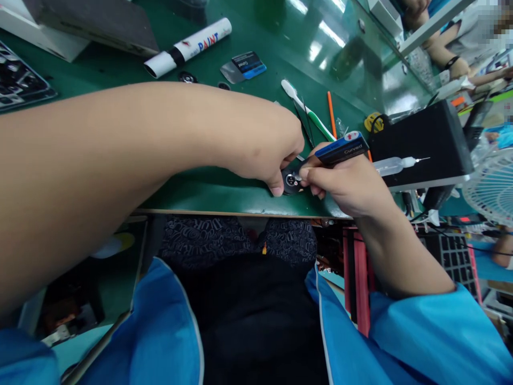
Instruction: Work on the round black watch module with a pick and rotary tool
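A small dark round part (292, 179) with metal contacts at its centre lies near the front edge of the green table. My left hand (282, 155) grips its left side between thumb and fingers. Over its right side, my right hand (340, 174) is closed in a pinch around a tool with a blue and black handle (342, 148) marked "Curved". The tool's working end is hidden among the fingers.
A paint marker (200, 43), a clear and blue package (243, 67), a toothbrush (306, 109), tweezers and an orange stick (332, 115) lie beyond my hands. At right are a syringe (395, 166), black box (420, 141) and fan (491, 184). Another person's arm (444, 53) shows upper right.
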Demonstrator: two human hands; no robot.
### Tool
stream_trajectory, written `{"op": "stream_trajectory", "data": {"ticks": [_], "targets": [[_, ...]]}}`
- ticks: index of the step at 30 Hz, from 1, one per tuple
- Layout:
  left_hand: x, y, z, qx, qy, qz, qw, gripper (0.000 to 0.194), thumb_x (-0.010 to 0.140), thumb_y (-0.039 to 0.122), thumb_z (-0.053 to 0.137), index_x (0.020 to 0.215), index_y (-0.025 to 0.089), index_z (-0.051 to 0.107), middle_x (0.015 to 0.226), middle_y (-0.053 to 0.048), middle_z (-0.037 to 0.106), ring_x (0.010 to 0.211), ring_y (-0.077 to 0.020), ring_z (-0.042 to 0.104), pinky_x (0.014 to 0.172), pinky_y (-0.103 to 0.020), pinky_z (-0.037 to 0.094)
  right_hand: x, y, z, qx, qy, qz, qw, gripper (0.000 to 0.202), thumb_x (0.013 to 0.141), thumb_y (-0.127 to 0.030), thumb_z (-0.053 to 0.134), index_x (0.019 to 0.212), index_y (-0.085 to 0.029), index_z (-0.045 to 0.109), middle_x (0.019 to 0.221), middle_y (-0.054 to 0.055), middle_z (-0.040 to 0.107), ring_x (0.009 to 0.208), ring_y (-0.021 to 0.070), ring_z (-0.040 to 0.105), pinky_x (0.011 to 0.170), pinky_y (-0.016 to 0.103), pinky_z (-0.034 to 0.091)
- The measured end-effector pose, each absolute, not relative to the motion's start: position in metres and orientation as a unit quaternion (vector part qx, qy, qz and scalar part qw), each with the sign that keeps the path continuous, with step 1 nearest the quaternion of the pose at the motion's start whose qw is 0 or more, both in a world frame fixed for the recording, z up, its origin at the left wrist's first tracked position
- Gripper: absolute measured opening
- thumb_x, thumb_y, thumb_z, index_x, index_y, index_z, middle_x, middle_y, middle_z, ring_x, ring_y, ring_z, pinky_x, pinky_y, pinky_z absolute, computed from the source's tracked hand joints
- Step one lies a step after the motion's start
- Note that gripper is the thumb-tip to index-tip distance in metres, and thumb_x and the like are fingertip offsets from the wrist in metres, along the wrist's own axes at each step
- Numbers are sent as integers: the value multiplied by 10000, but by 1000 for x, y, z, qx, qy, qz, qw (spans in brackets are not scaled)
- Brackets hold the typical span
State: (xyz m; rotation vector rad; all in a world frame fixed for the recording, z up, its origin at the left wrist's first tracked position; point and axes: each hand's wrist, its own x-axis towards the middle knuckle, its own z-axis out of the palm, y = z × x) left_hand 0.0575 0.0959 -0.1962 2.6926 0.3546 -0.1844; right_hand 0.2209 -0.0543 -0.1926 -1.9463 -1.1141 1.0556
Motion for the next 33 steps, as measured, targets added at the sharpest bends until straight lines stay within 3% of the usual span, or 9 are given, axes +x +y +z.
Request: {"op": "stream_trajectory", "data": {"ticks": [4,9,13,21,28,33], "targets": [[58,96,-198,967,123,-53,216,287,902,591,816,907,309,870,651,-41,695,881,-260,717,877,-362,540,221,-49,-189,-726,-403,445,336,88,753,-137,821,687,-163,769,662,8,739,529,87,618,477,178,493],[63,93,-191,967,159,-112,164,228,817,509,854,958,335,895,774,-41,794,931,-286,763,887,-379,554,218,-42,-182,-740,-375,470,301,287,849,21,753,627,-162,751,610,-6,705,510,64,593,465,145,481],[67,92,-188,966,157,-107,177,186,768,483,896,900,353,875,736,-35,772,964,-307,783,870,-386,542,217,-37,-179,-751,-349,480,289,355,874,86,740,612,-154,747,605,-3,704,489,62,590,443,143,479],[67,88,-182,958,193,-163,137,250,873,503,936,1021,309,879,936,-26,843,743,-252,685,736,-410,394,221,-37,-178,-749,-341,490,288,332,929,41,735,654,-140,774,632,17,721,512,78,615,443,149,491],[64,96,-187,953,194,-167,163,279,814,538,924,1000,335,885,976,-57,850,933,-331,782,870,-446,509,221,-39,-182,-741,-357,487,294,340,936,55,755,657,-140,772,656,32,726,524,83,621,453,162,510],[63,98,-191,961,162,-155,165,269,838,554,870,950,312,837,953,-57,857,778,-286,718,776,-426,429,226,-41,-182,-736,-376,492,274,274,942,-1,836,720,-154,786,703,43,761,531,90,625,449,187,505]]}}
